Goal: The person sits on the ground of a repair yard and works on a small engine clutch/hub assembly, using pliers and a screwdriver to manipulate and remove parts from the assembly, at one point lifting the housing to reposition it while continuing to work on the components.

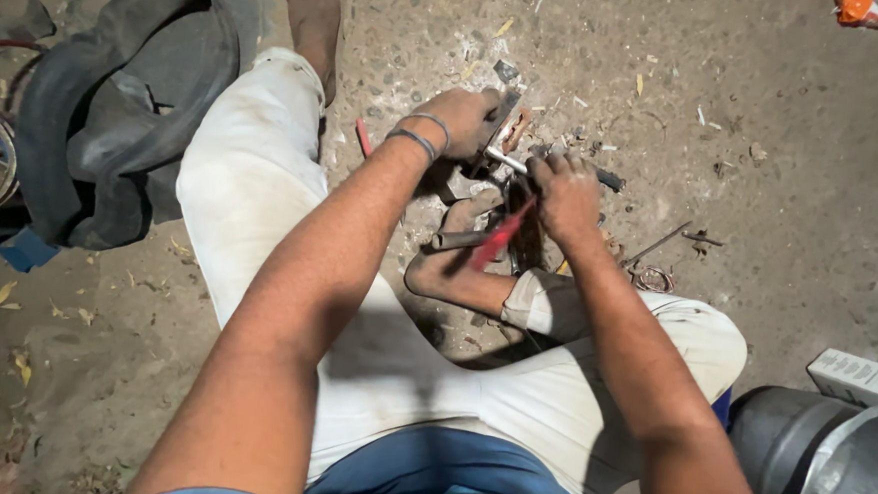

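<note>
Nearest the lens, two bare forearms over white trousers [262, 183], reaching down to a small metal part [497, 130] on the dirt ground [785, 145]. Left hand [463, 121], bangles at the wrist, clenched around that metal part, pinning it to the ground. Right hand [565, 193], just right of the metal part, closed on a red-handled tool [503, 235], the handle slanting down toward the bent foot [448, 268] below the part. Thin pale rod [507, 161] bridging the gap between the two hands. Black rubber tube [116, 100] well left of the metal part. Grey metal cylinder [828, 463] far to its lower right, white carton [858, 379] just above that. Loose wire coil [653, 278] near, to the right.
</note>
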A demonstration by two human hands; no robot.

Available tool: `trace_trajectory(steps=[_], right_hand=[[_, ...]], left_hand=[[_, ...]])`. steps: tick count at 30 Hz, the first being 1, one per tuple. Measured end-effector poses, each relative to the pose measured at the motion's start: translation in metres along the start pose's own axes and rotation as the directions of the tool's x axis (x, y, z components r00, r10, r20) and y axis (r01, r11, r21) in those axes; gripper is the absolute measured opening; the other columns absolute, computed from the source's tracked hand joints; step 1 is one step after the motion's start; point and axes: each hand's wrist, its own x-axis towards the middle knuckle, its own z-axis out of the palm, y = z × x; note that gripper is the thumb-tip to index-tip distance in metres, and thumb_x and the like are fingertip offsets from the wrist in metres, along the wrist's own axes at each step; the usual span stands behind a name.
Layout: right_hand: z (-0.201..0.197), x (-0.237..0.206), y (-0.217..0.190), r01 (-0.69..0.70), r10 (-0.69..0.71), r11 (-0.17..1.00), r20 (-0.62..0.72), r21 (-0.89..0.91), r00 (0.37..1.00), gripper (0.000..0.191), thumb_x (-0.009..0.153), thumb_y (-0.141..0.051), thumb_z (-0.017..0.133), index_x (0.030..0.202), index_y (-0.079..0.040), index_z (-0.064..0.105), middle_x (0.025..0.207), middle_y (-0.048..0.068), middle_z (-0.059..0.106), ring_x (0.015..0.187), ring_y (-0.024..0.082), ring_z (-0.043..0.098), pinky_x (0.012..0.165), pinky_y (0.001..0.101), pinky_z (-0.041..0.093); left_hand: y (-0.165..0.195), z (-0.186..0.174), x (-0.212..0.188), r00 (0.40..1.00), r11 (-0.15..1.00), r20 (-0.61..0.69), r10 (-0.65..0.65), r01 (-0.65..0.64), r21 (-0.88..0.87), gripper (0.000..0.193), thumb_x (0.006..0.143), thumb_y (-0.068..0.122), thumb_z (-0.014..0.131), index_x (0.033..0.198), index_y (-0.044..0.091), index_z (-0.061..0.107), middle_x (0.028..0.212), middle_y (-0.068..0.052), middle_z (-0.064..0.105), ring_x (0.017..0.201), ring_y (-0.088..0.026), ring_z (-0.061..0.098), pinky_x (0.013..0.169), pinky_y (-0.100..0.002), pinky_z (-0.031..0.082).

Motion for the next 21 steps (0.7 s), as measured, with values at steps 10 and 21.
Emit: trace_trajectory(steps=[10,21], right_hand=[[-0.02,0.022,-0.014,-0.402,0.285,0.772,0.296,0.492,0.912,0.03,0.084,-0.031,0.081,0.103,-0.008,0.073,0.088,0.016,0.073,0.078,0.034,0.073,0.071,0.0467,0.055],[-0.001,0.015,-0.016,-0.274,0.212,0.953,0.367,0.127,0.906,0.025,0.087,-0.03,0.064,0.105,-0.013,0.069,0.09,0.02,0.071,0.085,0.047,0.066,0.072,0.0567,0.051]], left_hand=[[0.014,-0.004,-0.008,0.983,0.986,0.17,-0.068,0.04,0.165,0.034,0.07,0.012,0.077,0.104,0.013,0.075,0.102,-0.021,0.073,0.101,-0.04,0.069,0.09,-0.046,0.057],[0.0,0.003,-0.004,0.995,0.997,0.093,-0.034,0.028,0.07,0.057,0.061,0.022,0.083,0.113,0.005,0.066,0.104,-0.023,0.072,0.102,-0.041,0.069,0.09,-0.045,0.056]])
